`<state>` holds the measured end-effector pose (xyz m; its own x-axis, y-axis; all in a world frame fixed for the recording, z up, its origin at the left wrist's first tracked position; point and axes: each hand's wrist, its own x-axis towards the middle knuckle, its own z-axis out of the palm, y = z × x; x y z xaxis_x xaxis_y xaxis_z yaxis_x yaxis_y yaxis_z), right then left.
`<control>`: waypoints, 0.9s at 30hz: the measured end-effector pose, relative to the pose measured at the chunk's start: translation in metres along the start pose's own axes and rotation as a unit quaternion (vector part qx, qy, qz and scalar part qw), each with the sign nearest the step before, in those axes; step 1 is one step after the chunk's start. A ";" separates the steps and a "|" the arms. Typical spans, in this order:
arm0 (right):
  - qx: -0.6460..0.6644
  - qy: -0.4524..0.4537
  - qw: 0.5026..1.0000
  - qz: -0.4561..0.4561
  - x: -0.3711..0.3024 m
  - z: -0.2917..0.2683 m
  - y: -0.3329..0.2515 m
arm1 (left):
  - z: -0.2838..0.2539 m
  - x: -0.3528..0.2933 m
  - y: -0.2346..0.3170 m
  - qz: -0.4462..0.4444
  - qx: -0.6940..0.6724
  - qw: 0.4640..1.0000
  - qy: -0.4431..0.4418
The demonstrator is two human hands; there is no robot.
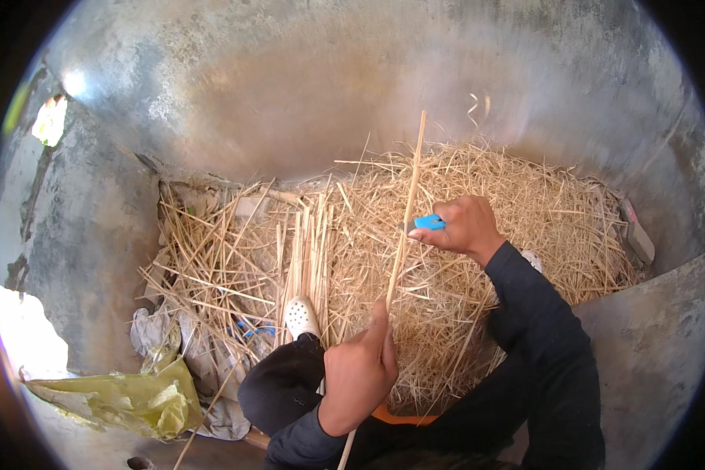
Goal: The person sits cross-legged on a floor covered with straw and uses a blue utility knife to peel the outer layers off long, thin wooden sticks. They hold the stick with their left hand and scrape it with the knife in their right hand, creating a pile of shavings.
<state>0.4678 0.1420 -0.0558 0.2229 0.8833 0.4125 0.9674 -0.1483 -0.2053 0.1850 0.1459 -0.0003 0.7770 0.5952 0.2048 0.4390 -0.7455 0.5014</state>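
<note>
A long pale wooden stick (412,192), like split bamboo, slants upward in front of me. My left hand (359,380) is closed round its lower part, with the thumb laid along it. The tail of the stick comes out below that hand. In my right hand (473,227) is a knife with a blue handle (428,222), its fingers wrapped round it. The dark blade rests against the stick, about midway between my left hand and the far tip. Two thin curled shavings (472,108) show against the wall beyond.
A broad heap of shavings (517,204) covers the floor ahead and right. Straight sticks (309,243) lie left of centre, with looser strips (211,251) farther left. A yellow-green plastic bag (133,399) is at lower left. My white clog (301,317) stands beside the sticks. Grey walls (305,102) surround the spot.
</note>
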 end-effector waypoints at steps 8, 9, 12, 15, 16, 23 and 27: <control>-0.067 0.062 0.991 0.100 0.014 0.007 0.046 | 0.007 -0.005 0.007 0.024 -0.017 1.000 -0.001; -0.071 0.057 0.989 0.117 0.015 0.007 0.051 | 0.008 -0.004 0.008 0.024 -0.015 1.000 -0.004; -0.009 0.031 0.986 0.163 0.018 0.013 0.051 | 0.009 0.000 0.008 0.011 -0.045 0.999 -0.004; 0.248 -0.091 0.924 0.278 0.026 0.011 0.040 | 0.018 0.003 -0.005 -0.030 -0.150 0.988 0.004; 0.404 -0.171 0.834 0.335 0.025 0.007 0.037 | 0.023 0.001 -0.012 -0.044 -0.189 0.981 0.002; 0.360 -0.206 0.880 0.231 0.002 -0.002 -0.004 | 0.019 0.006 -0.014 -0.190 -0.458 0.868 -0.039; 0.149 -0.055 0.987 -0.006 -0.035 -0.007 -0.063 | 0.010 0.008 -0.013 -0.184 -0.445 0.876 -0.025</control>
<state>0.4003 0.1172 -0.0512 0.1807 0.9293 0.3221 0.8882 -0.0135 -0.4593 0.1903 0.1575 -0.0133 0.6862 0.7150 -0.1339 0.1551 0.0360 0.9872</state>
